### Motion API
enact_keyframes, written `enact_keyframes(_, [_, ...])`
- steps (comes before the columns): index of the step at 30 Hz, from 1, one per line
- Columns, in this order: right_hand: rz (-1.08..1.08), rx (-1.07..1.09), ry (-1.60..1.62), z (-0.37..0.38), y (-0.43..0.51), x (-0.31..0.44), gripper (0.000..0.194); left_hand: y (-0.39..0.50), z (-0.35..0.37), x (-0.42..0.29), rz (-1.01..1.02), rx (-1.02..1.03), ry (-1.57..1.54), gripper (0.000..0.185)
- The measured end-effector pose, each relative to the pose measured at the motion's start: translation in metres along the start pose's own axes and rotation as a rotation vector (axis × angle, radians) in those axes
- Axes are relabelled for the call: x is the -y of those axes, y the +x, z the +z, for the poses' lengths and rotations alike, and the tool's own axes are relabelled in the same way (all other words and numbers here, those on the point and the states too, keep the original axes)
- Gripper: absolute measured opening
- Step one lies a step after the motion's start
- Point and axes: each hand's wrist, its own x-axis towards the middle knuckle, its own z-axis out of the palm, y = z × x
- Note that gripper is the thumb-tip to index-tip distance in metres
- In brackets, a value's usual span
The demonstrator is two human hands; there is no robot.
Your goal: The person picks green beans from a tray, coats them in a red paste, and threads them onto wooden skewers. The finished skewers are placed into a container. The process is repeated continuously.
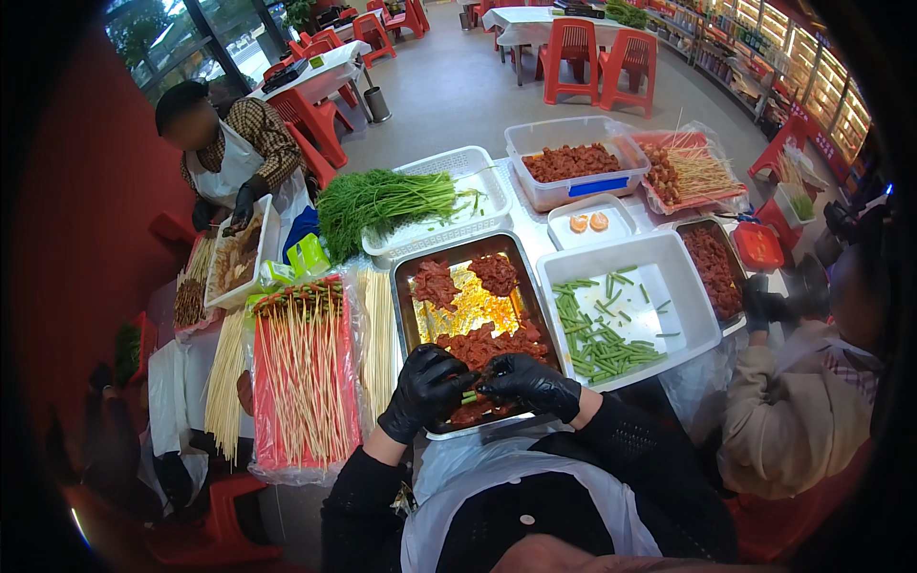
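Note:
My left hand (428, 392) and my right hand (530, 385), both in black gloves, meet over the near end of a metal tray (403, 313) holding red marinated meat (494, 345). Between the fingers shows a short piece of green vegetable stem (469, 396); the left fingers are closed on it, with meat beside it. What the right fingertips pinch is hidden. Cut green stems (605, 349) lie in a white plastic bin (666, 286) to the right. On the left, finished skewers (304, 372) rest on a red tray, beside a bundle of bare bamboo skewers (377, 344).
Beyond the metal tray stand a white basket (494, 193) of leafy greens (387, 204), a clear tub (573, 188) of meat and a small tray (623, 233) with orange pieces. A co-worker (236, 154) works at the far left, another (802, 408) close at the right.

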Motion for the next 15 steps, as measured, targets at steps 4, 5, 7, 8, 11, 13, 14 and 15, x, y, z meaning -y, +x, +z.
enact_keyframes(4, [0.011, 0.087, -0.071, -0.003, 0.0, 0.001, 0.019, 0.002, -0.003, -0.001, 0.065, 0.061, 0.051, 0.038])
enact_keyframes(5, [0.022, 0.121, -0.123, -0.005, 0.001, 0.002, 0.021, 0.002, -0.003, -0.002, 0.072, 0.089, 0.049, 0.039])
enact_keyframes(7, [-0.017, 0.108, -0.124, -0.005, 0.0, 0.002, 0.02, 0.001, -0.005, -0.003, 0.059, 0.082, 0.078, 0.039])
enact_keyframes(8, [-0.035, 0.097, -0.126, -0.007, 0.0, 0.002, 0.019, 0.0, -0.005, -0.004, 0.033, 0.091, 0.083, 0.04])
enact_keyframes(11, [-0.194, 0.077, -0.338, -0.009, 0.0, 0.002, 0.019, -0.009, -0.007, -0.016, -0.195, -0.003, -0.035, 0.04])
enact_keyframes(13, [-0.157, 0.001, -0.17, -0.005, 0.001, 0.001, 0.016, -0.017, -0.008, -0.021, -0.083, 0.005, 0.023, 0.039])
enact_keyframes(14, [-0.1, -0.018, -0.02, -0.002, 0.001, 0.0, 0.015, -0.02, -0.006, -0.022, -0.015, 0.019, 0.049, 0.039])
enact_keyframes(15, [-0.131, -0.022, -0.078, 0.0, 0.002, -0.001, 0.015, -0.022, -0.005, -0.022, 0.043, 0.036, 0.071, 0.038])
